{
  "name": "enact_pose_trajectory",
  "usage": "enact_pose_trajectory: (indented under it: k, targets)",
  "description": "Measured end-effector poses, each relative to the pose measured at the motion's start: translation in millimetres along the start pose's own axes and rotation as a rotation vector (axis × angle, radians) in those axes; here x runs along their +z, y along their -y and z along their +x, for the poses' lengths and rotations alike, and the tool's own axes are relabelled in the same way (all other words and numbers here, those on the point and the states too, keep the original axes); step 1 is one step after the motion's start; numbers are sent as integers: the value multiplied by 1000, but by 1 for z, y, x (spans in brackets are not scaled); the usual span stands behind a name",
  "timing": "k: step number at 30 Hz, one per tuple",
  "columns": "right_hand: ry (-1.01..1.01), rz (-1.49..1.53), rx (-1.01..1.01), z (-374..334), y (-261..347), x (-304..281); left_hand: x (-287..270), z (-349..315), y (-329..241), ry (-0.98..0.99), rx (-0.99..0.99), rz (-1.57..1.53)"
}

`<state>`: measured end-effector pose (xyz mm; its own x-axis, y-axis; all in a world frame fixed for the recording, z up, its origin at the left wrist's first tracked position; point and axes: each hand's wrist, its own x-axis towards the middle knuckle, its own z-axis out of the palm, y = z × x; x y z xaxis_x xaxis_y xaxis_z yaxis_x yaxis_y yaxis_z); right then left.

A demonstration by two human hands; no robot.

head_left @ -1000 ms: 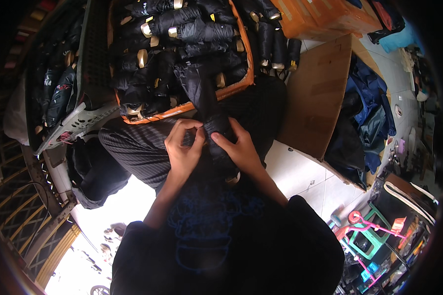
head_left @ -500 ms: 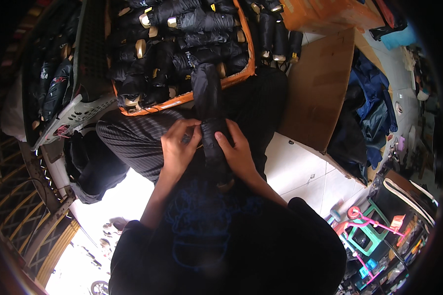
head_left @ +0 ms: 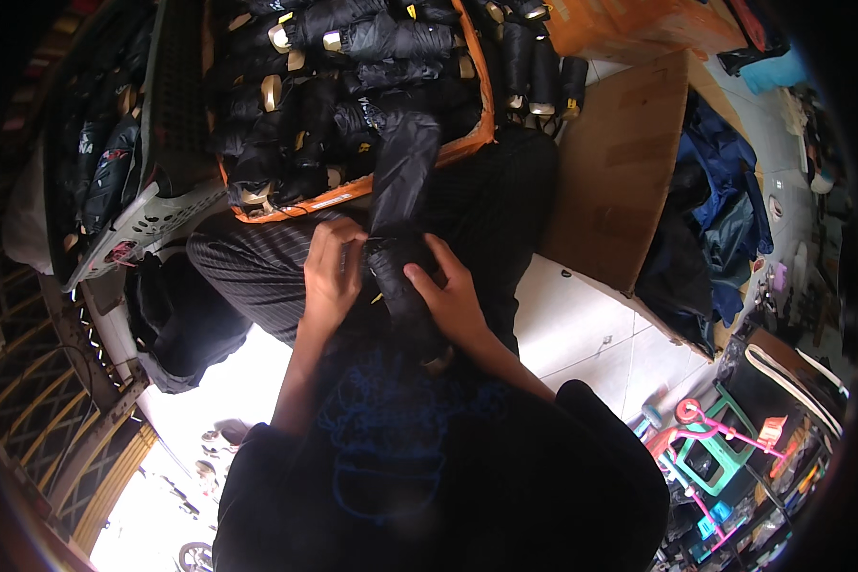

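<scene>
A black folding umbrella (head_left: 402,297) lies lengthwise over my lap, its pale handle end (head_left: 439,362) close to my shirt. From its far end a loose black fabric sleeve (head_left: 402,181) stretches to the crate's near rim. My right hand (head_left: 453,297) is wrapped round the umbrella's right side, thumb on top. At the left edge, where the sleeve meets the umbrella, the fingers of my left hand (head_left: 334,267) pinch the black fabric. My left fingertips are partly hidden.
An orange-rimmed crate (head_left: 353,195) full of black folded umbrellas stands ahead. Left of it is a grey basket (head_left: 143,224) with more umbrellas. An open cardboard box (head_left: 620,181) holding dark blue fabric stands at right. Lower right are a green stool (head_left: 725,448) and a pink scooter (head_left: 701,415).
Both hands have shifted, the left slightly left and up. The umbrella now tilts, and the sleeve's far end has swung a little to the right.
</scene>
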<state>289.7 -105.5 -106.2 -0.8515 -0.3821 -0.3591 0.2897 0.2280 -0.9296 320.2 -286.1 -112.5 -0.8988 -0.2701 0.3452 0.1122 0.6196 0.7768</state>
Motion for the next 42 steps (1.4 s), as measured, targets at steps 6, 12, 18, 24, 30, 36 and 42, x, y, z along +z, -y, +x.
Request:
enact_pose_trajectory:
  k: [6, 12, 18, 24, 30, 36, 42]
  targets:
    - [160, 596, 267, 4, -3, -7, 8, -18, -10, 17, -370, -547]
    - [234, 862, 378, 3, -11, -12, 20, -19, -24, -130, -493, -412]
    - [256, 745, 340, 7, -6, -13, 14, -5, -26, -94, -152, 42]
    - [273, 642, 295, 5, -2, -10, 18, -6, -19, -69, -335, -32]
    - [275, 661, 262, 4, 3, -11, 11, -1, -16, -95, -140, 47]
    - [225, 689, 239, -1, 4, -4, 11, -6, -25, -150, -243, -195]
    - [77, 109, -213, 6, -3, -6, 12, -23, -17, -102, -312, -274]
